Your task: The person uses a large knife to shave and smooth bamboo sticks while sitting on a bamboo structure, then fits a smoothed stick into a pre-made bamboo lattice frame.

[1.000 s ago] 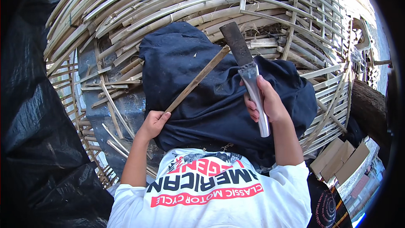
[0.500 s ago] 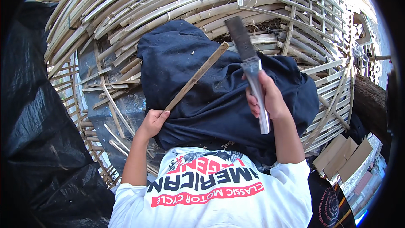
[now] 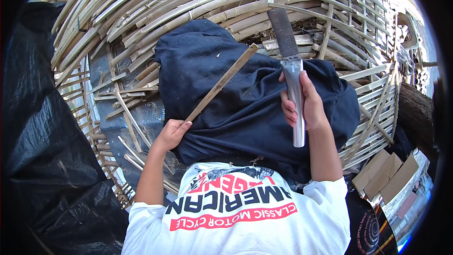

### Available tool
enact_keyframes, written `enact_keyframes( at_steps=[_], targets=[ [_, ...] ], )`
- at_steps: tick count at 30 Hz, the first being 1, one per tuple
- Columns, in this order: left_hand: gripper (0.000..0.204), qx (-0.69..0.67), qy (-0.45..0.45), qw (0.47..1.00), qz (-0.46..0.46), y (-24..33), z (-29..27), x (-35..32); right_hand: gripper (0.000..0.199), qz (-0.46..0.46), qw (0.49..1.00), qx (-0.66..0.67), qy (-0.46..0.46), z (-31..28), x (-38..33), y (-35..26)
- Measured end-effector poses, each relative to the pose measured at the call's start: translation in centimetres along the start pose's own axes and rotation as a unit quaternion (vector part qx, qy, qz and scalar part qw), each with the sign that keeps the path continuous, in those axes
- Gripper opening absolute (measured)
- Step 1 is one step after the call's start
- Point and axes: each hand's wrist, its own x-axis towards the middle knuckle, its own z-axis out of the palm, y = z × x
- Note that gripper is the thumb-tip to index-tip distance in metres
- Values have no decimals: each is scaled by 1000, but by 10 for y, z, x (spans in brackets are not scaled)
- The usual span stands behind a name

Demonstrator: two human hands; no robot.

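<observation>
Head view: we see two bare hands over a dark blue cloth [image 3: 245, 127] draped across the lap. Left hand [image 3: 172, 135] sits at the cloth's left edge, near its near-left corner, fingers closed round the lower end of a flat bamboo strip [image 3: 222, 83]. Strip slants up and right across the cloth, far end by the far edge; we can't tell if it touches the fabric. Right hand [image 3: 310, 106], over the cloth's right half, grasps the silvery tubular handle of a blade tool [image 3: 294, 80]. Tool stands nearly lengthwise, its dark flat blade showing past the cloth's far edge, beside the strip's tip, the two apart.

Around: we have stacked split bamboo [image 3: 188, 9] beyond the far edge, a bamboo lattice [image 3: 325, 16] past the far-right corner, loose slats [image 3: 126, 108] off the left edge, and a black sheet [image 3: 52, 137] farther left. Brown cardboard [image 3: 384, 177] lies off the near-right corner. White printed shirt [image 3: 231, 236] along the near edge.
</observation>
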Motion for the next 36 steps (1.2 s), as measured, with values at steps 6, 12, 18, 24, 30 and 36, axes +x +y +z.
enact_keyframes(
  at_steps=[6,12,18,24,30,36],
  targets=[
    [51,-1,-16,1000,-15,3,-5,0,56,8,994,-109,5,0,1,-2],
    [53,-16,-13,1000,-11,5,-3,1,57,49,993,-105,3,1,1,10],
    [53,-15,-17,1000,-3,-6,-3,6,42,91,975,-200,-40,17,3,17],
    [51,-35,106,992,51,-15,6,-23,36,40,978,-199,-53,35,0,41],
    [47,-223,254,937,90,-32,-28,-55,33,-40,978,-206,16,48,-12,44],
    [31,-245,453,784,346,-40,-80,-26,29,-64,976,-205,-35,92,-7,56]
  ],
)
